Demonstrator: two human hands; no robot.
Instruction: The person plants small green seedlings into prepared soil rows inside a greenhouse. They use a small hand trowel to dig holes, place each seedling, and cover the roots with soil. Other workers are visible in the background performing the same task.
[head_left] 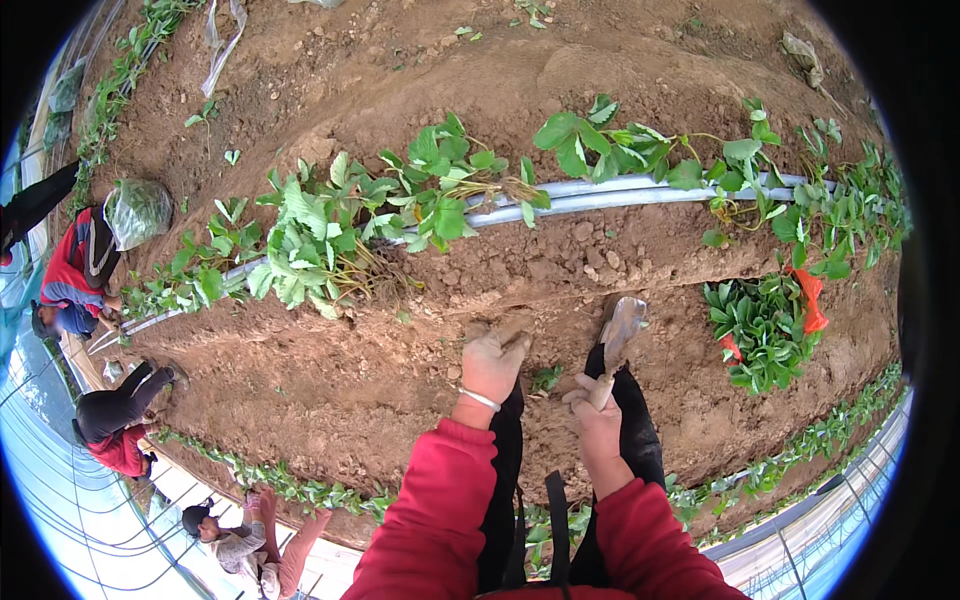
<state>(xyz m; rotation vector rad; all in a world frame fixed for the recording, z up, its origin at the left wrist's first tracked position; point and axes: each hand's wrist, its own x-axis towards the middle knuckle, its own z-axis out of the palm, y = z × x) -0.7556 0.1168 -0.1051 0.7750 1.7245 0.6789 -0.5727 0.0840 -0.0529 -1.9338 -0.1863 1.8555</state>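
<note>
A hand trowel [624,324] with a dirt-smeared metal blade points away from me, and my right hand [596,408] grips its pale handle. My left hand [490,366], with a white band at the wrist, reaches down over the brown soil [430,350]. Its thumb and fingers are apart, and I see nothing between them. Beyond that hand lies a heap of leafy seedlings [310,230] that look like strawberry plants, some with bare roots. One small green sprig [547,377] rests on the ground between my hands.
Pale hoses [600,190] run across the raised bed. To the right sits an orange-red bag [808,300] packed with seedlings. Another planted row [300,488] passes nearer me. At the left, several people [80,260] work bent or crouching, beside a clear bag of greens [138,213].
</note>
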